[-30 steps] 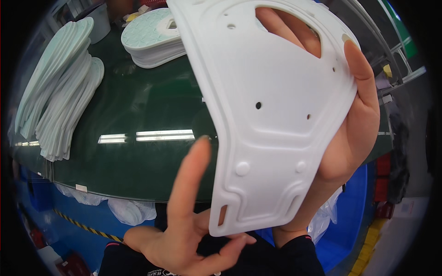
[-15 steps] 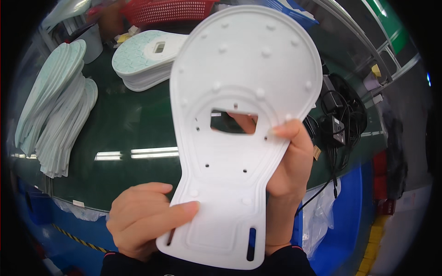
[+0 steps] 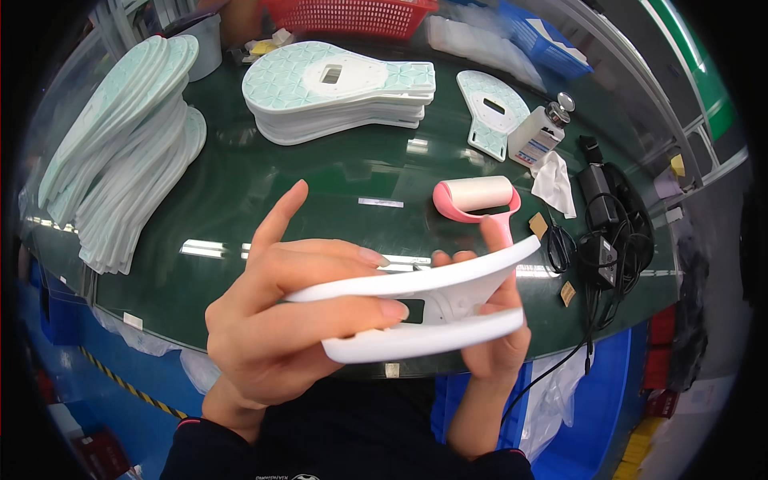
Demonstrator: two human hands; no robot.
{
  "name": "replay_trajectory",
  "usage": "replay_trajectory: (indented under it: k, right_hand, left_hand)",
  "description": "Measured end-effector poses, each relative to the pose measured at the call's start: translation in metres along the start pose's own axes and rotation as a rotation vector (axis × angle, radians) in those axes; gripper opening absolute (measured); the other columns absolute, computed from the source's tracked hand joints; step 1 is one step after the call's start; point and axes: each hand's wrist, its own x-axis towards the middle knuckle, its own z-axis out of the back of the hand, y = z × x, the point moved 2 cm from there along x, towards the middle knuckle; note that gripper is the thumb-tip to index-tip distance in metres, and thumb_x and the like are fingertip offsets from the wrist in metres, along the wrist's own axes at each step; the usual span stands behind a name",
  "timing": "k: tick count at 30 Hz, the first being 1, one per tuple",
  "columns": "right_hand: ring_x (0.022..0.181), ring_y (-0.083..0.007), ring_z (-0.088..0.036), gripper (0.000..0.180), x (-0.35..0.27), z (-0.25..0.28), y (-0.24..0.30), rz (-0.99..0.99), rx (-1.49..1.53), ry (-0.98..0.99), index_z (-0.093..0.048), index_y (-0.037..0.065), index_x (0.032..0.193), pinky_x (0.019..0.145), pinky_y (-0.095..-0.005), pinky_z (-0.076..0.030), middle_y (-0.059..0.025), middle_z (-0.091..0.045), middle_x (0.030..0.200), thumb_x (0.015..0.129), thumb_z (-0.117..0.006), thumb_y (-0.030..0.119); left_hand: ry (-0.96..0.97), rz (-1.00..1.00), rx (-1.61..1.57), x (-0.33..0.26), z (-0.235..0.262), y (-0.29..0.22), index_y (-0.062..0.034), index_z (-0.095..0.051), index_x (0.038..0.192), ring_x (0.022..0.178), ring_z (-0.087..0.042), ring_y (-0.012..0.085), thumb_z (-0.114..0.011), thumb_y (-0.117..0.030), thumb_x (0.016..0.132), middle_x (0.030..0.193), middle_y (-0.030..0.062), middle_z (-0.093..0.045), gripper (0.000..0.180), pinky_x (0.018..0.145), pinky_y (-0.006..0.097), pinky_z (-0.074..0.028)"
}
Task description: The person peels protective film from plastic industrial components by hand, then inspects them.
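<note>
A white paddle-shaped plastic panel (image 3: 432, 336) is turned nearly edge-on over the table's near side, with its rectangular hole partly showing. My left hand (image 3: 276, 320) is closed on its left part, thumb and fingers along the edges, with the index finger sticking up. My right hand (image 3: 498, 344) grips the right part, and the panel hides some of its fingers. Just beyond the right hand lies a pink-handled lint roller (image 3: 478, 194) with a white roll.
Patterned panels are stacked (image 3: 280, 80) at the back, and a fanned pile (image 3: 120, 160) stands left. Another panel (image 3: 492, 108), a white pump bottle (image 3: 538, 134), a cloth (image 3: 554, 184) and black cables (image 3: 620, 232) lie right. A red basket (image 3: 352, 16) sits far back.
The panel has tipped from facing me to nearly edge-on. My left hand has shifted from its narrow end onto its edges. The lint roller and bottle behind have come into view.
</note>
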Motion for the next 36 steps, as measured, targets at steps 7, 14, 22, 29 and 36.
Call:
replay_trajectory:
  k: [7, 14, 22, 29, 36]
  right_hand:
    - [0.098, -0.0296, -0.050, 0.076, -0.007, -0.021, 0.029, 0.455, -0.542, -0.020, -0.027, -0.004, 0.123, 0.090, -0.0405, -0.032, -0.0195, -0.054, 0.096, 0.066, -0.061, 0.034]
    - [0.077, -0.0214, -0.057, 0.041, -0.010, -0.050, 0.038, 0.649, -0.977, 0.057, -0.057, -0.002, 0.091, 0.078, -0.0364, -0.041, -0.0105, -0.062, 0.078, 0.053, -0.068, 0.007]
    - [0.074, -0.0202, -0.058, 0.027, -0.011, -0.036, 0.029, 0.623, -0.959, 0.174, -0.059, 0.001, 0.080, 0.074, -0.0356, -0.043, -0.0091, -0.062, 0.076, 0.053, -0.065, 0.001]
    - [0.079, -0.0168, -0.054, 0.029, -0.020, -0.020, 0.022, 0.460, -0.470, -0.296, -0.051, 0.001, 0.083, 0.072, -0.0292, -0.042, -0.0091, -0.056, 0.083, 0.059, -0.068, 0.002]
    - [0.084, -0.0146, -0.054, 0.036, -0.030, -0.005, 0.006, 0.402, -0.084, -0.303, -0.046, 0.003, 0.092, 0.076, -0.0286, -0.042, -0.0087, -0.055, 0.091, 0.065, -0.069, 0.010]
  left_hand:
    - [0.077, -0.021, 0.096, -0.002, 0.001, -0.013, -0.0162, -0.051, 0.062, 0.074, -0.056, 0.0171, -0.056, -0.017, 0.073, 0.070, 0.0027, -0.055, 0.012, 0.090, 0.058, -0.028]
    - [0.108, -0.010, 0.114, -0.004, 0.001, -0.013, -0.0184, -0.054, 0.059, 0.083, -0.054, 0.0175, -0.057, -0.022, 0.071, 0.072, 0.0012, -0.056, 0.014, 0.092, 0.056, -0.027]
    - [0.264, 0.060, 0.130, -0.006, 0.004, -0.012, -0.0184, -0.060, 0.067, 0.098, -0.047, 0.0278, -0.054, -0.029, 0.076, 0.091, 0.0083, -0.056, 0.015, 0.092, 0.057, -0.024]
    - [0.020, -0.014, 0.234, -0.016, 0.000, -0.010, -0.0199, -0.033, 0.123, 0.116, -0.027, 0.0391, -0.066, -0.035, 0.067, 0.125, 0.0206, -0.029, 0.067, 0.091, 0.053, -0.026]
    - [0.119, 0.439, -0.293, -0.031, 0.001, -0.007, 0.0027, -0.040, 0.110, 0.106, -0.045, 0.0286, -0.082, -0.024, 0.044, 0.115, 0.0252, -0.041, 0.083, 0.092, 0.036, -0.031]
